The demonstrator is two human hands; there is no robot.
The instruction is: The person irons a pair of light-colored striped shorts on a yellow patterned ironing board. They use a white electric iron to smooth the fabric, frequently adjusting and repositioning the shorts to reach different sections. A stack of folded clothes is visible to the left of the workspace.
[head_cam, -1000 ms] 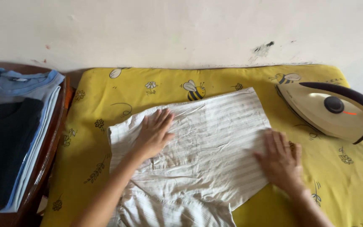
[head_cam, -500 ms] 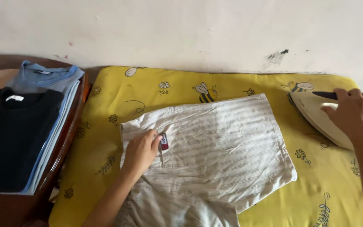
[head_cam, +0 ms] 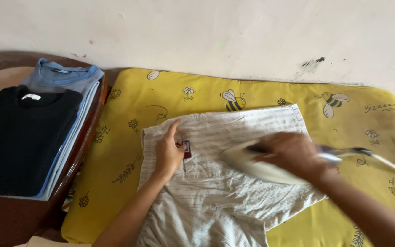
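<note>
Striped shirt (head_cam: 234,183) lies mid-pad (head_cam: 124,137); left hand (head_cam: 169,153) presses flat, fingers apart, near its left edge, right hand (head_cam: 293,153) clamped on iron (head_cam: 257,165).

Scuffed white wall (head_cam: 234,32), yellow bee-print pad (head_cam: 124,151), dark wooden table (head_cam: 5,219), soft daylight

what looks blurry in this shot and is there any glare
Head view: the right hand and the cream-coloured iron it grips are smeared by motion blur; the left hand on the striped white shirt stays sharp; soft, even light, no glare.
</note>
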